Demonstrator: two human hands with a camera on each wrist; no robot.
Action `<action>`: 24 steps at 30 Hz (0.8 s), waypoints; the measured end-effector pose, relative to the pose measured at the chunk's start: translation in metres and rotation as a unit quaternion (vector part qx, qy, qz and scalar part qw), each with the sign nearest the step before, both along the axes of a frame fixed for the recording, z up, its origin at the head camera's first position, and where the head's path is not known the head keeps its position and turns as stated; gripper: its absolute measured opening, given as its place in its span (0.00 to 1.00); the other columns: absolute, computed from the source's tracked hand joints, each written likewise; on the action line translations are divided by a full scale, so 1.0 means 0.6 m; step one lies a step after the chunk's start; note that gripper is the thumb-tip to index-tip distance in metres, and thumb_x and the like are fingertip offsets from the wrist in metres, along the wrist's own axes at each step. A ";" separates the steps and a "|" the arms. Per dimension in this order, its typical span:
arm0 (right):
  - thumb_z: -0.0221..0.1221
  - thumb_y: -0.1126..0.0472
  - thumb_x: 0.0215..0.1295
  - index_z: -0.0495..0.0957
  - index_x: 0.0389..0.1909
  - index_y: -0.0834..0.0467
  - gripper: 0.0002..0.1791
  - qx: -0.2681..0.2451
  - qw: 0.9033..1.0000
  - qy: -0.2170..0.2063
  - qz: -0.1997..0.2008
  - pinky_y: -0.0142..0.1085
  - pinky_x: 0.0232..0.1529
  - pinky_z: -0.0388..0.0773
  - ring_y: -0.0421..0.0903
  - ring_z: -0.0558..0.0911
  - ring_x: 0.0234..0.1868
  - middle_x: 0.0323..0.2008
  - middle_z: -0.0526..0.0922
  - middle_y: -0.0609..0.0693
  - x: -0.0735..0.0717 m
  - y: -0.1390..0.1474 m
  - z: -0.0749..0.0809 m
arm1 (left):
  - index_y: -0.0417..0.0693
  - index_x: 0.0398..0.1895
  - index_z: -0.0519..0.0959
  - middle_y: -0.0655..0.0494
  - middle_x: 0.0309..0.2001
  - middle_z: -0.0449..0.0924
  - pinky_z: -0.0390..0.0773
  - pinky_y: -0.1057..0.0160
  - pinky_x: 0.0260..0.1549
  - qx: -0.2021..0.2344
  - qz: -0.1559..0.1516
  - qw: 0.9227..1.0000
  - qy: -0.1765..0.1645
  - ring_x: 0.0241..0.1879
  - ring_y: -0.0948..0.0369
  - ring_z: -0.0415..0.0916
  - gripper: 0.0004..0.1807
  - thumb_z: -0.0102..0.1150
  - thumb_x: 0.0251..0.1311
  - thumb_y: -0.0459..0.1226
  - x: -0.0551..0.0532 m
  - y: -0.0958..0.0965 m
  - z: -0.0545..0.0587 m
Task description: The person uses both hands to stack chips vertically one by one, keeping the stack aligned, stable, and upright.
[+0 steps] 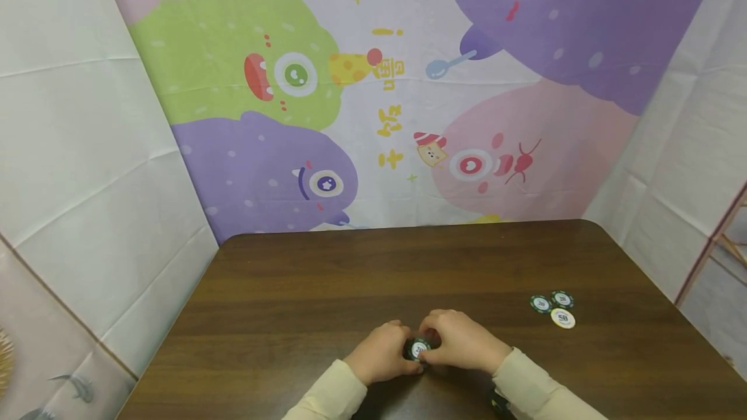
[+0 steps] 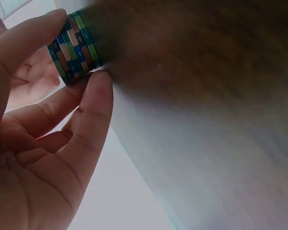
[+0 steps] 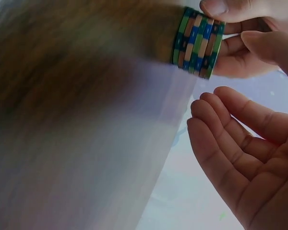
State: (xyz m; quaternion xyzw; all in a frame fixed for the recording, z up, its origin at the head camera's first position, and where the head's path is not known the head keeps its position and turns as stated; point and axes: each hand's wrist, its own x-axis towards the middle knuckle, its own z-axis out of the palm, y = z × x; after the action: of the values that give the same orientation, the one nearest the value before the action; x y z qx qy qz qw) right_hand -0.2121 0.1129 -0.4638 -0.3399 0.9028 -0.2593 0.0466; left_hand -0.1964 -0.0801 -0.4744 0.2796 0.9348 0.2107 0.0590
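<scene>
A short stack of poker chips (image 1: 419,347) stands on the table between my two hands, a green-edged chip with a white centre on top. In the left wrist view the striped edges of the chip stack (image 2: 74,48) show green, blue and tan bands. My left hand (image 1: 382,352) holds the stack, thumb on one side and fingertips on the other. Close by on the right, my right hand (image 1: 463,340) has its fingers loosely bent. In the right wrist view those fingers (image 3: 225,129) lie apart from the chip stack (image 3: 198,43), with the thumb near its top.
On the table's right side lie two green-edged chips (image 1: 541,304) and a pale chip (image 1: 563,318) marked 50, grouped closely. The dark wooden table (image 1: 327,277) reaches back to a cartoon-printed cloth (image 1: 403,199). White cloth walls (image 1: 87,148) stand at the sides.
</scene>
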 end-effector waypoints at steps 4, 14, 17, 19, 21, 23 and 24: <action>0.69 0.50 0.56 0.82 0.41 0.57 0.17 0.007 1.000 0.016 -0.022 0.30 0.35 0.76 0.37 0.77 0.34 0.36 0.81 0.43 -0.003 0.014 0.000 | 0.45 0.37 0.84 0.65 0.28 0.76 0.70 0.74 0.25 -0.005 0.001 1.000 -0.002 0.26 0.72 0.64 0.17 0.75 0.47 0.45 0.000 0.001 0.002; 0.69 0.51 0.56 0.82 0.43 0.58 0.19 0.018 0.991 0.036 -0.127 0.37 0.38 0.79 0.42 0.81 0.38 0.38 0.83 0.46 -0.010 0.077 0.006 | 0.45 0.39 0.84 0.61 0.33 0.80 0.75 0.71 0.33 -0.034 0.005 0.999 0.037 0.31 0.69 0.73 0.20 0.75 0.45 0.47 -0.001 0.002 -0.002; 0.69 0.51 0.56 0.82 0.44 0.60 0.19 0.022 0.986 0.050 -0.155 0.38 0.38 0.78 0.41 0.80 0.37 0.38 0.83 0.47 -0.010 0.103 0.007 | 0.45 0.41 0.84 0.60 0.34 0.81 0.76 0.70 0.34 -0.038 0.005 0.998 0.040 0.33 0.68 0.74 0.21 0.75 0.45 0.47 -0.001 0.002 -0.003; 0.69 0.52 0.56 0.82 0.44 0.61 0.20 0.020 0.984 0.056 -0.170 0.39 0.37 0.78 0.41 0.80 0.37 0.38 0.83 0.48 -0.010 0.121 0.008 | 0.45 0.41 0.84 0.60 0.35 0.81 0.76 0.70 0.35 -0.038 0.005 0.999 0.037 0.34 0.68 0.75 0.22 0.75 0.46 0.47 -0.001 0.002 -0.003; 0.69 0.52 0.57 0.82 0.44 0.61 0.20 0.017 0.981 0.060 -0.184 0.39 0.37 0.78 0.42 0.80 0.36 0.38 0.83 0.49 -0.010 0.139 0.009 | 0.45 0.42 0.84 0.60 0.35 0.81 0.76 0.70 0.35 -0.038 0.004 0.999 0.035 0.34 0.68 0.75 0.22 0.75 0.46 0.47 -0.001 0.002 -0.003; 0.68 0.52 0.57 0.81 0.44 0.62 0.20 0.013 0.978 0.057 -0.198 0.40 0.37 0.78 0.43 0.81 0.37 0.38 0.83 0.50 -0.009 0.156 0.011 | 0.45 0.41 0.84 0.60 0.35 0.81 0.76 0.70 0.35 -0.038 0.004 0.999 0.036 0.34 0.68 0.75 0.21 0.75 0.46 0.47 0.000 0.003 -0.003; 0.68 0.52 0.58 0.81 0.45 0.62 0.21 0.010 0.977 0.051 -0.206 0.40 0.37 0.79 0.43 0.81 0.37 0.38 0.83 0.50 -0.008 0.164 0.011 | 0.45 0.40 0.84 0.60 0.35 0.81 0.76 0.70 0.35 -0.038 0.003 0.999 0.039 0.34 0.68 0.74 0.21 0.75 0.46 0.47 0.000 0.003 -0.003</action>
State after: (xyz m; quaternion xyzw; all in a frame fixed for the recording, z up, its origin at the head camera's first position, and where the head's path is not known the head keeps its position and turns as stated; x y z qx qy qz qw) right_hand -0.2171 0.2114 -0.4569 -0.1590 0.9573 -0.2363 -0.0500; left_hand -0.1966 -0.0783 -0.4761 0.2825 0.9445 0.1645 0.0326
